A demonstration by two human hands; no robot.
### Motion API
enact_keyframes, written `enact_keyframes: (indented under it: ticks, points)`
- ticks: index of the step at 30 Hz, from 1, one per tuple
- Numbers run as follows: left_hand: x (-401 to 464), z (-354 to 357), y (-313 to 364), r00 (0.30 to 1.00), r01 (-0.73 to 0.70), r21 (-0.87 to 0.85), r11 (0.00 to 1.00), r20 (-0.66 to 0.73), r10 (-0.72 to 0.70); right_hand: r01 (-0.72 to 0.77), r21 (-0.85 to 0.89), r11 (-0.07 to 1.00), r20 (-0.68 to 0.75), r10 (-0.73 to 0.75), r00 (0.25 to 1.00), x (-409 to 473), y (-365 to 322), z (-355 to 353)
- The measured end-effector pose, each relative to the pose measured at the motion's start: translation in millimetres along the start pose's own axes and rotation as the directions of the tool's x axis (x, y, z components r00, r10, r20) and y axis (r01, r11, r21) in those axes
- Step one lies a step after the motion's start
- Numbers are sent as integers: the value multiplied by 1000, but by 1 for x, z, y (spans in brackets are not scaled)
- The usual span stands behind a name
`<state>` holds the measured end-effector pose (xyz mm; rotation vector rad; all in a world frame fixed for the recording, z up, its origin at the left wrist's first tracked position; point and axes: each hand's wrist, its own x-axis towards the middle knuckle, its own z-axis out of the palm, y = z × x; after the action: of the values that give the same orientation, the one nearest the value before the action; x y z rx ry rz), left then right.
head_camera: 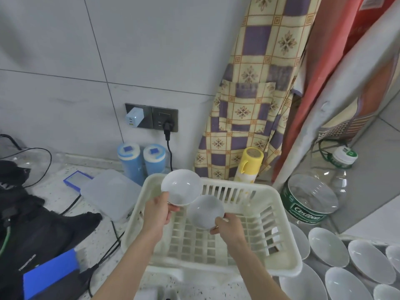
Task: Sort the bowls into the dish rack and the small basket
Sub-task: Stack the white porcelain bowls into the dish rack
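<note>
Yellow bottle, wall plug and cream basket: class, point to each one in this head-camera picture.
yellow bottle (249,165), head view, on its yellow body below the cap.
wall plug (166,127), head view, on the black plug body in the socket.
cream basket (266,189), head view, on its far rim.

A speckled worktop (54,198) ran under a grey tiled wall (65,61) in the upper left of the frame. On that wall a white charger (134,117) and a black plug (167,126) sat in a dark socket plate (151,118). Below stood two blue rolls (141,162), with a frosted plastic lid (110,193) lying near them. Black fabric (32,224) filled the lower left. A checked apron (253,100) hung at centre right, a yellow bottle (249,165) in front of it, and a clear water jug (313,198) lay to the right.
</note>
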<state>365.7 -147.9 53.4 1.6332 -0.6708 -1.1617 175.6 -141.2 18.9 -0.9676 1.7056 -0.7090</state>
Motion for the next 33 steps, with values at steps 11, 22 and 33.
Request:
enact_keyframes:
  ticks: [11,22,33]
  points:
    - [30,0,-23,990,-115,182,977,-61,128,-142,0,990,66,142,988,33,4,43]
    - [29,3,-28,988,-152,207,967,17,151,-191,76,979,111,182,977,32,11,50]
    - [27,11,-34,982,-190,415,890,102,162,151,-106,983,-40,-156,987,9,-3,27]
